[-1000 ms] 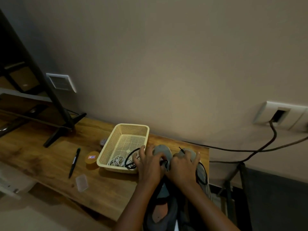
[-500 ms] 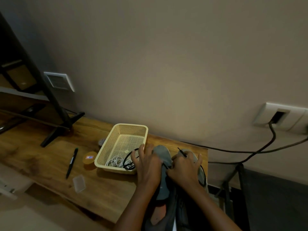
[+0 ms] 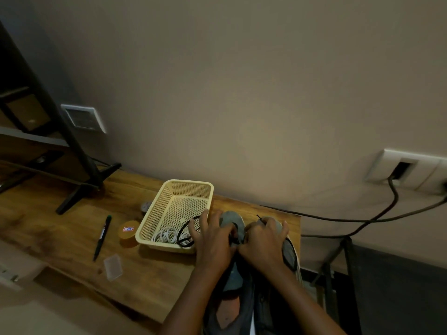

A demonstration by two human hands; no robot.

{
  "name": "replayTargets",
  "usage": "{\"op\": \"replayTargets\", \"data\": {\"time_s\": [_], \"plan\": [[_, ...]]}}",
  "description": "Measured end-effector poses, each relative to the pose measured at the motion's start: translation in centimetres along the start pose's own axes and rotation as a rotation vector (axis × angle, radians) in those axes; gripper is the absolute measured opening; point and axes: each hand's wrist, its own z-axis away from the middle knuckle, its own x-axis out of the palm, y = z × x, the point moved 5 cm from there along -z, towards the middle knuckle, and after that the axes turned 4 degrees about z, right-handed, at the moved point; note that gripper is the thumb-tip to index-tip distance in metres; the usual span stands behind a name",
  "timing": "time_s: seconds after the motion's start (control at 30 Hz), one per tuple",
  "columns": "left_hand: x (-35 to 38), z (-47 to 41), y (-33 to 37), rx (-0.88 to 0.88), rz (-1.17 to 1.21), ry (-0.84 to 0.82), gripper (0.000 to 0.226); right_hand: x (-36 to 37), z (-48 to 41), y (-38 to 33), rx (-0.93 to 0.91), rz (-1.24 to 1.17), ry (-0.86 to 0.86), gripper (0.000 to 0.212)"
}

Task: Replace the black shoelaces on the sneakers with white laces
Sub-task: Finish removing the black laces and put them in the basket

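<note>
Two grey sneakers stand side by side at the table's right end, toes toward the wall: the left sneaker (image 3: 231, 220) and the right sneaker (image 3: 289, 250). My left hand (image 3: 212, 240) and my right hand (image 3: 263, 243) lie over their fronts and meet between them, fingers curled on a black lace (image 3: 233, 239). A black lace tip (image 3: 259, 217) sticks up above my right hand. More black lace loops along the right shoe's side. White laces (image 3: 167, 234) lie coiled in the cream basket (image 3: 154, 243), beside a black lace loop (image 3: 183, 234).
On the wooden table (image 3: 60, 238) left of the basket lie a black pen (image 3: 102, 236), a round yellow tin (image 3: 128, 232) and a small clear plastic box (image 3: 113, 265). A black stand foot (image 3: 79, 192) sits at the back left. Cables (image 3: 362, 221) hang from a wall socket on the right.
Both hands have drawn closer together over the shoes, with the fingers now meeting on the black lace between them. The shoes and basket stay where they were.
</note>
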Motion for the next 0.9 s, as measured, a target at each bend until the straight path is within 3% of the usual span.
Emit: {"op": "replayTargets", "data": {"time_s": [0.27, 0.43, 0.5, 0.6, 0.7, 0.9], "plan": [[-0.1, 0.0, 0.5, -0.021, -0.045, 0.024, 0.024, 0.2, 0.2, 0.5, 0.028, 0.03, 0.022, 0.026], [-2.5, 0.0, -2.6, -0.263, 0.055, 0.287, 0.02, 0.2, 0.2, 0.4, 0.018, 0.044, 0.029, 0.023], [-2.9, 0.0, -3.6, -0.275, 0.134, 0.328, 0.017, 0.3, 0.1, 0.3, -0.017, 0.036, 0.01, 0.023], [-2.4, 0.0, -2.2, -0.113, 0.171, 0.19, 0.031, 0.2, 0.1, 0.3, -0.035, 0.018, -0.015, 0.022], [-0.9, 0.2, 0.0, 0.031, 0.081, 0.009, 0.028, -0.1, 0.0, 0.1, -0.042, 0.027, -0.03, 0.028], [-0.1, 0.1, -0.2, -0.051, 0.001, -0.044, 0.02, -0.1, 0.1, 0.1, -0.04, 0.035, -0.013, 0.031]]}}
